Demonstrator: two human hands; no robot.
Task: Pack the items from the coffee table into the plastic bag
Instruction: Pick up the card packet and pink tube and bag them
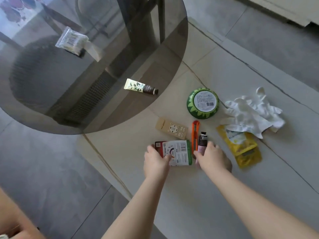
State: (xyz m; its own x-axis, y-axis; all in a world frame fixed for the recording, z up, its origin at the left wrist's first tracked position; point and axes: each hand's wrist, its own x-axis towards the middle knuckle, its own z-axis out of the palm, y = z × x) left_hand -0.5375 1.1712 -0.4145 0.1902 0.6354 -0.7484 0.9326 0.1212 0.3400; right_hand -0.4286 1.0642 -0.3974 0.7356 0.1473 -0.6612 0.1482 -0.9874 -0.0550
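Left hand (156, 158) pinches the near-left edge of a flat printed packet (176, 151), thumb on its face; right hand (211, 156) curls over the lower end of a pink tube with a black cap (202, 141), apparently gripping it, though the fingers are partly hidden.
Landmark: the packet, lying on a pale marble-look desk (198, 195); orange utility knife (195, 133) just right of it, touching or nearly touching the pink tube; beige remote (171, 129) just beyond it; green watermelon-patterned tub (202, 103) farther beyond and to the right; white gloves (255, 112) and yellow sachets (243, 147) well right of it, the gloves overlapping the sachets.
Beyond-left of the packet, a round smoked-glass desk (51, 104) carries a cream floral tube (140, 87) near its rim and a clear bag of cotton swabs (71, 40) farther back.
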